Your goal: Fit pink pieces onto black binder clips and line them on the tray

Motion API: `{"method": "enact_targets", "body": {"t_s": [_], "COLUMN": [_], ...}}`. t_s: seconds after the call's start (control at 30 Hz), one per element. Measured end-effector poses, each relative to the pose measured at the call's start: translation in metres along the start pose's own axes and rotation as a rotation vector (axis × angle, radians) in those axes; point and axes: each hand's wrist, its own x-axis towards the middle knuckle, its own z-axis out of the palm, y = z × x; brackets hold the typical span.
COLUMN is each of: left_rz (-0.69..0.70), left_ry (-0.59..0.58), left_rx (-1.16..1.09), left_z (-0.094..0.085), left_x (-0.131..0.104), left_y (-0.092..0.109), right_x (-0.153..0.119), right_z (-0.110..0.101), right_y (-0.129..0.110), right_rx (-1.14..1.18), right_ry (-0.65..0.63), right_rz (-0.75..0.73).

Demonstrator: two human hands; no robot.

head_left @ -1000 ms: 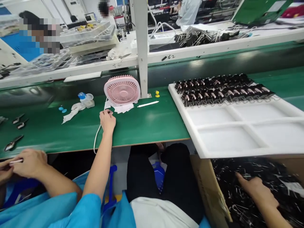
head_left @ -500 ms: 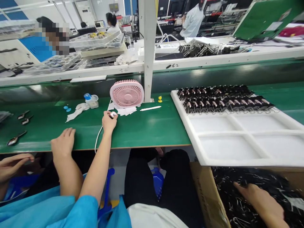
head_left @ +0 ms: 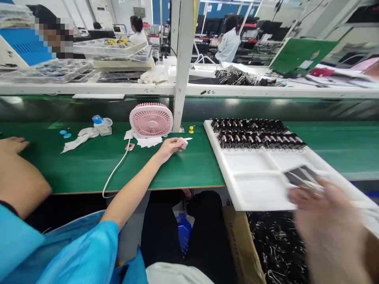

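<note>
My left hand (head_left: 171,149) reaches over the green bench and pinches a small, square pinkish part (head_left: 182,143) that looks like a watch case. A similar part (head_left: 129,146) lies by the fan's white cable. On the right, my right hand (head_left: 322,209), blurred by motion, grips a large black binder clip (head_left: 302,176) with silver handles. It hovers over the white foam tray (head_left: 218,157) and the cardboard box (head_left: 237,240). Rows of black binder clips (head_left: 260,140) with pinkish parts between them stand in the tray's far part. Many loose clips (head_left: 275,240) fill the box.
A pink fan (head_left: 151,122) stands at the post (head_left: 180,79), with papers (head_left: 149,142) before it. A white pen (head_left: 188,139) lies partly behind my left hand. A yellow knob (head_left: 191,129) and a small bottle (head_left: 102,125) are on the bench. A co-worker's arm (head_left: 17,169) is at left.
My left hand has moved right along the bench with a part. My right hand has risen out of the box with a binder clip. The co-worker's arm has shifted left, and the view has turned slightly right.
</note>
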Motion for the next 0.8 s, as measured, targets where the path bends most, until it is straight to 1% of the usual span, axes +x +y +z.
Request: {"method": "enact_targets", "body": {"t_s": [0.03,0.07,0.1,0.13,0.17,0.23,0.3,0.33,0.4,0.5,0.57,0.63,0.7,0.8], "left_rz": [-0.026,-0.045,-0.055,-0.056,-0.049,-0.014,0.023,0.034,0.039,0.035,0.046,0.072,0.111,0.162], "left_ry": [-0.04,-0.062,-0.069,-0.066,-0.058,-0.04,-0.012,0.01,0.059,0.082,0.104,0.155,0.202,0.206], "left_rx": [-0.031,-0.057,-0.08,-0.099,-0.115,-0.131,-0.137,-0.144,-0.17,-0.181,-0.152,-0.096,-0.019,0.076], "left_z": [0.004,0.006,0.006,0.004,0.001,-0.006,-0.012,-0.014,-0.016,-0.015,-0.015,-0.013,-0.011,-0.007], "left_x": [0.008,0.014,0.018,0.021,0.022,0.023,0.023,0.023,0.027,0.033,0.035,0.035,0.034,0.033], "left_y": [-0.004,-0.007,-0.01,-0.012,-0.013,-0.016,-0.017,-0.018,-0.02,-0.024,-0.027,-0.03,-0.032,-0.034], "right_x": [-0.002,-0.005,-0.008,-0.01,-0.011,-0.01,-0.003,0.002,0.012,0.026,0.032,0.034,0.034,0.036], "right_z": [0.028,0.059,0.091,0.122,0.152,0.202,0.235,0.247,0.261,0.271,0.275,0.278,0.279,0.281], "right_y": [-0.026,-0.053,-0.077,-0.098,-0.114,-0.134,-0.14,-0.139,-0.139,-0.142,-0.147,-0.152,-0.157,-0.165], "right_rx": [0.383,0.682,0.882,1.01,1.099,1.159,1.134,1.105,1.036,0.938,0.88,0.775,0.628,0.445], "right_ry": [-0.062,-0.157,-0.263,-0.304,-0.297,-0.255,-0.231,-0.247,-0.33,-0.483,-0.521,-0.491,-0.413,-0.319], "right_rz": [-0.01,0.036,0.078,0.121,0.159,0.193,0.131,0.073,-0.046,-0.158,-0.204,-0.233,-0.235,-0.193]}}
